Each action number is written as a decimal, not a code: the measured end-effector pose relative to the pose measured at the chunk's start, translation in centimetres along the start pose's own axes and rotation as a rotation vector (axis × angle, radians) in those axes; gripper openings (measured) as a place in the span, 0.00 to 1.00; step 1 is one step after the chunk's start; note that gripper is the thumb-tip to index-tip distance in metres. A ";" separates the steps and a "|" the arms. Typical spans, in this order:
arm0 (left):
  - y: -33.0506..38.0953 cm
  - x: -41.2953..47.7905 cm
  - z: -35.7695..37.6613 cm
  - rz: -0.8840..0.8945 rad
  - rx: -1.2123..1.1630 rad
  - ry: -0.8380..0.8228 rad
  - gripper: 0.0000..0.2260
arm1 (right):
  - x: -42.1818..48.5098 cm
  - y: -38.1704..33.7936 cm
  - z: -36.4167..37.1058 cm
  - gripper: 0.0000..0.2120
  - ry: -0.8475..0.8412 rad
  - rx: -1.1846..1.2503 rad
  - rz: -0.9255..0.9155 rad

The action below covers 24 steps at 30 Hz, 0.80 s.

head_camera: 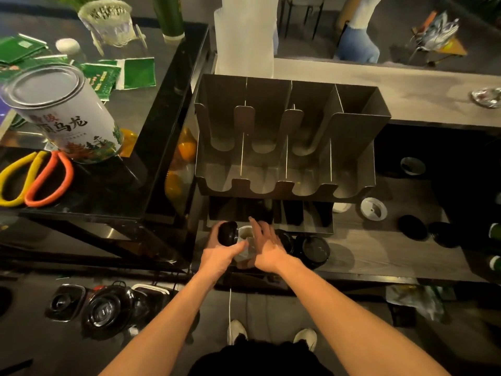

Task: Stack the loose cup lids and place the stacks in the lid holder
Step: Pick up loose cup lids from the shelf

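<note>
Dim wooden bar counter (379,253) with the metal lid holder (284,118) at its back. Left hand (221,252) grips black lids (228,234) before it; right hand (268,246), fingers (257,229) extended, lies over a clear lid (244,233).

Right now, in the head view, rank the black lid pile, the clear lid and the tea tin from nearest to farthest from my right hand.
1. The black lid pile, just right of the right hand.
2. The clear lid, farther right on the counter.
3. The tea tin, far left on the black shelf.
</note>
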<state>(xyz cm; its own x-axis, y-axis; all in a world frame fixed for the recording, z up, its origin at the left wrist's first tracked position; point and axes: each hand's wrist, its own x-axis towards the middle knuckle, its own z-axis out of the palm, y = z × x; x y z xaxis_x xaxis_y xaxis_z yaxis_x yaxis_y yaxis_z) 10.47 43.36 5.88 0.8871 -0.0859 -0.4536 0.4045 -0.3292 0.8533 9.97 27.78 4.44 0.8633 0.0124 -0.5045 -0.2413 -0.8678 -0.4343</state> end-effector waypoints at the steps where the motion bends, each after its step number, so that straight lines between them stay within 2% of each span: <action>1: 0.1 0.0 0.0 0.033 0.029 -0.016 0.33 | -0.3 0.5 -0.3 0.55 -0.024 0.073 -0.020; 2: 0.2 0.1 0.1 0.065 0.055 -0.030 0.32 | -0.7 1.0 -0.6 0.50 -0.011 0.147 -0.036; 4: 0.4 0.2 0.7 0.148 0.113 -0.049 0.34 | -1.4 1.8 -1.2 0.30 0.089 0.292 -0.044; 6: 0.7 0.4 1.7 0.220 0.261 -0.044 0.37 | -2.4 2.1 -2.1 0.15 0.151 0.538 0.023; 8: 0.9 0.3 2.8 0.312 0.408 -0.034 0.39 | -3.4 2.4 -2.9 0.15 0.116 0.757 0.059; 11: 1.1 -0.1 4.2 0.473 0.452 -0.111 0.42 | -4.3 3.5 -3.4 0.20 0.083 0.850 0.064; 14: 1.4 -0.3 5.5 0.449 0.409 -0.275 0.48 | -4.4 5.2 -3.5 0.18 0.161 0.946 0.124; 16: 1.8 -0.5 6.6 0.407 0.394 -0.324 0.51 | -4.7 7.0 -3.6 0.16 0.231 0.981 0.157; 18: 2.2 -0.8 7.8 0.333 0.301 -0.319 0.46 | -5.3 8.9 -3.9 0.15 0.262 1.034 0.174; 21: 2.8 -1.0 9.6 0.211 0.115 -0.267 0.34 | -6.4 11.5 -4.7 0.16 0.306 1.178 0.220; 24: 3.6 -1.0 11.8 0.124 0.038 -0.246 0.22 | -7.2 13.2 -5.7 0.15 0.328 1.268 0.234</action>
<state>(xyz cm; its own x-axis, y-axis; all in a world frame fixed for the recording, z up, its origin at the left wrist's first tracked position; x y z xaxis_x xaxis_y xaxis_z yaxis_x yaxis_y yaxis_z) 8.40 31.18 6.38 0.8464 -0.3521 -0.3995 0.2837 -0.3367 0.8979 3.10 13.39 6.62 0.7680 -0.3474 -0.5381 -0.4868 0.2293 -0.8429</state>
